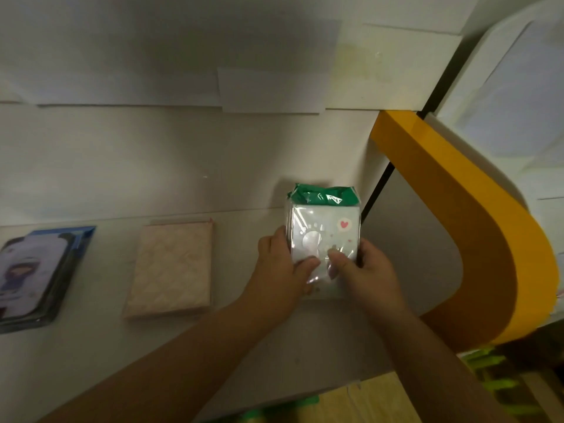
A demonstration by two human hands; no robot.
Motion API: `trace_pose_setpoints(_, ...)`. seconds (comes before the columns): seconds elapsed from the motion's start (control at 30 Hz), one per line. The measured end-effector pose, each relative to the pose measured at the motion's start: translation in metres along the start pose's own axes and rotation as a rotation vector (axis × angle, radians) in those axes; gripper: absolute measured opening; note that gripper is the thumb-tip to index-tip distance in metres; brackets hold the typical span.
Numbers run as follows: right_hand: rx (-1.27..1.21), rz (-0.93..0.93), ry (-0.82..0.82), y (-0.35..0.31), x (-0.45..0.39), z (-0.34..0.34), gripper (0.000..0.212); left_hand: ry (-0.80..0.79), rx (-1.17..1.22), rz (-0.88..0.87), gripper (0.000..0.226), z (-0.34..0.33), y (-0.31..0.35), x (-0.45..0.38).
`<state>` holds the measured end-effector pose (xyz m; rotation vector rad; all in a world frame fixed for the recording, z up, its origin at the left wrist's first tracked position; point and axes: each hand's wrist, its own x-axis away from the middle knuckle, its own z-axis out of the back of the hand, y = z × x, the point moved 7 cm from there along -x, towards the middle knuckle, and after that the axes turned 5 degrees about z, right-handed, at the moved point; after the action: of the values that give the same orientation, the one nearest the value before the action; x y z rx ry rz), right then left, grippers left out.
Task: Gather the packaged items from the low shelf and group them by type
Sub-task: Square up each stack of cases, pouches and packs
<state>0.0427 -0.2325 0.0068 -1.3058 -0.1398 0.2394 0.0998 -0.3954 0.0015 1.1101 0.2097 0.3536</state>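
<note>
A clear-wrapped pack (324, 227) with a green top, a footprint and a pink heart on its pale front stands at the right end of the white shelf (244, 346). My left hand (282, 267) grips its left side with the thumb across the front. On the pack's right side my right hand (363, 271) holds it, thumb pressed on the lower front. A flat beige quilted packet (171, 268) lies on the shelf to the left. Farther left, a blue pack (36, 276) with a cartoon figure lies at the frame's edge.
A curved orange panel (488, 239) bounds the shelf on the right. The white back wall (213, 148) rises behind the packs. Below the shelf's front edge show a wooden surface (375, 401) and blurred green items (494, 380).
</note>
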Motion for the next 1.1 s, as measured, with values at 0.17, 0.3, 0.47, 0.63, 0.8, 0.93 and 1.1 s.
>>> trace_pose_setpoints(0.17,0.076,-0.067,-0.040,0.003,-0.012,-0.003,0.026,-0.011,-0.012,0.116,0.051,-0.003,-0.003,-0.008)
trace_pose_setpoints(0.3,-0.020,0.111,-0.017,-0.008,-0.012,-0.001,0.042,0.057,-0.007,-0.062,0.061,0.007,0.015,-0.009)
trace_pose_setpoints(0.47,-0.013,0.213,-0.024,-0.003,-0.003,-0.006,0.055,0.094,-0.169,-0.241,0.068,0.010,0.015,-0.003)
trace_pose_setpoints(0.63,-0.007,0.218,0.009,0.001,0.001,-0.012,0.051,0.070,-0.158,-0.237,0.067,0.007,0.008,-0.007)
trace_pose_setpoints(0.8,0.014,0.225,0.051,0.003,-0.001,-0.011,0.047,0.071,-0.121,-0.203,0.071,0.005,0.005,-0.011)
trace_pose_setpoints(0.93,0.027,0.207,0.047,0.004,-0.002,-0.010,0.044,0.041,-0.096,-0.179,0.076,0.002,0.001,-0.012)
trace_pose_setpoints(1.1,-0.024,0.168,0.040,0.010,-0.003,-0.008,0.042,0.009,-0.088,-0.107,0.078,-0.001,-0.004,-0.012)
